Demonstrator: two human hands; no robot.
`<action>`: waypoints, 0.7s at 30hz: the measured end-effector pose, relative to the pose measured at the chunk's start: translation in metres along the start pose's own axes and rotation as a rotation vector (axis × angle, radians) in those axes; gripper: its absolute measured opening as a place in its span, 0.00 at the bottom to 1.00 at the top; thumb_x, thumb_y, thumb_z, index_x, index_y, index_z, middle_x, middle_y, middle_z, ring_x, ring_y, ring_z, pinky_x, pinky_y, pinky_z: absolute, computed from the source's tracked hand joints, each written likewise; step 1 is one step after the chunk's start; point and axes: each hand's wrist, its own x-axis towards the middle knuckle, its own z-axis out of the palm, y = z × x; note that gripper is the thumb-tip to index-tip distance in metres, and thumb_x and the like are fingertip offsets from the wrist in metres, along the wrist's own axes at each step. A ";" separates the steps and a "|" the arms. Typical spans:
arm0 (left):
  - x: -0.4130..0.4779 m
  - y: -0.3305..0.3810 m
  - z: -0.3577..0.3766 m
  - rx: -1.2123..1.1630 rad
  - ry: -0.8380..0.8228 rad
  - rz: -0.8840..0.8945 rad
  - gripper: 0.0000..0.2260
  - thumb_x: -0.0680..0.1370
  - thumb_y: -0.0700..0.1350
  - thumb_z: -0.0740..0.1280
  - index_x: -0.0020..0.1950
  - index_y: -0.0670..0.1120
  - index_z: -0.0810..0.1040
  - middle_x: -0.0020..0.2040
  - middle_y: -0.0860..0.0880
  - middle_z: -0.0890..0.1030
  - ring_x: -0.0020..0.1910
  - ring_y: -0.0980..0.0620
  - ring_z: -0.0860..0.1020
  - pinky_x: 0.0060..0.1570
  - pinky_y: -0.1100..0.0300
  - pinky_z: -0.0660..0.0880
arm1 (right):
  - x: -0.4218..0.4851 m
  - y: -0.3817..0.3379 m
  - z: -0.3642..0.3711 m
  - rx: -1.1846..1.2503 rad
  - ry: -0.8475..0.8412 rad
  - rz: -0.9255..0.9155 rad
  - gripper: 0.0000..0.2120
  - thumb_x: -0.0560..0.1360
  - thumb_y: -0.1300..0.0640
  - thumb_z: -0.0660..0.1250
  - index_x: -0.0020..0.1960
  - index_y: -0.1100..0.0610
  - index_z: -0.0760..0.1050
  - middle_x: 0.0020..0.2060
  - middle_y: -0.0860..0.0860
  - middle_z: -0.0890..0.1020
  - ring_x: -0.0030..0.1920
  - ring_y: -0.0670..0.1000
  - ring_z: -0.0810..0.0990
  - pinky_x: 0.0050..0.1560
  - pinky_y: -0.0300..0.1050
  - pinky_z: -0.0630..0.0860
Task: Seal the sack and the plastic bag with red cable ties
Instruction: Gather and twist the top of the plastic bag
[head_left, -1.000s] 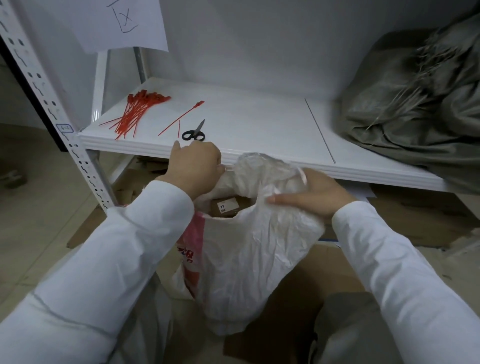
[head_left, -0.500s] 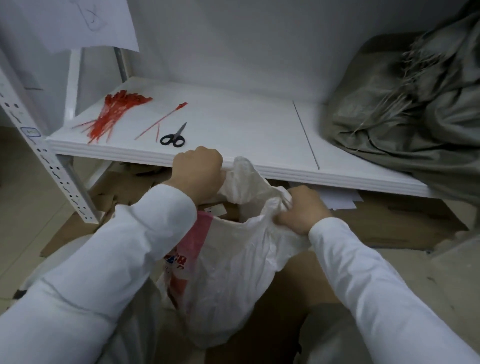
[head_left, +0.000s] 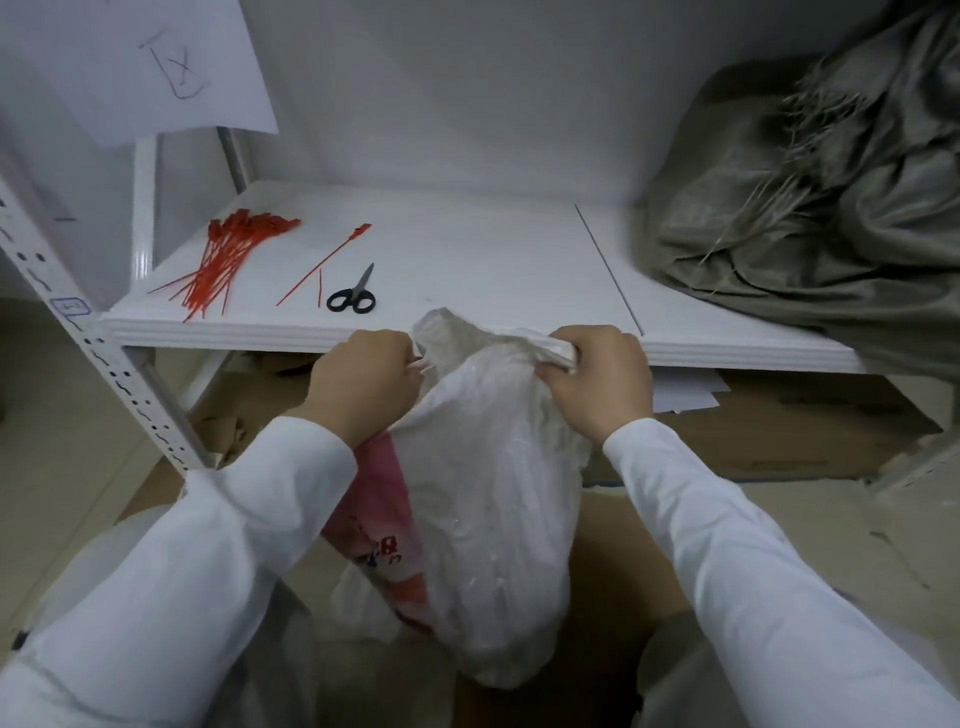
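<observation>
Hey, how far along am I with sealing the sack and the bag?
Done: nothing looks sealed. In hand: the left hand and right hand both grip the mouth of the white plastic bag. Left: both ties; the red cable ties lie on the shelf, and the grey sack there shows no tie.

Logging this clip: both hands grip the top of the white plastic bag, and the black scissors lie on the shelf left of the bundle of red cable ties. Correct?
Not quite. The head view shows the scissors on the shelf right of the bundle of red cable ties, not left. The left hand and right hand do grip the top of the plastic bag.
</observation>
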 end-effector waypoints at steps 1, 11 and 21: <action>0.002 -0.008 -0.005 -0.071 0.016 -0.032 0.16 0.77 0.50 0.63 0.31 0.47 0.67 0.33 0.47 0.73 0.39 0.41 0.74 0.36 0.56 0.66 | 0.007 -0.005 0.001 0.040 0.022 -0.021 0.05 0.69 0.57 0.70 0.35 0.50 0.77 0.35 0.50 0.82 0.42 0.56 0.78 0.39 0.46 0.72; -0.020 -0.039 -0.043 -0.821 -0.152 -0.267 0.08 0.79 0.38 0.62 0.41 0.36 0.75 0.27 0.45 0.79 0.24 0.50 0.79 0.23 0.57 0.78 | 0.038 -0.003 0.016 0.234 0.124 0.318 0.25 0.68 0.53 0.73 0.64 0.53 0.71 0.59 0.52 0.77 0.61 0.55 0.75 0.56 0.45 0.70; -0.018 -0.042 -0.039 -0.943 0.001 -0.320 0.08 0.80 0.39 0.59 0.48 0.36 0.74 0.35 0.39 0.79 0.24 0.51 0.80 0.34 0.50 0.81 | -0.006 -0.014 -0.021 0.387 -0.384 0.490 0.54 0.64 0.32 0.71 0.78 0.51 0.47 0.74 0.54 0.64 0.70 0.58 0.67 0.45 0.48 0.70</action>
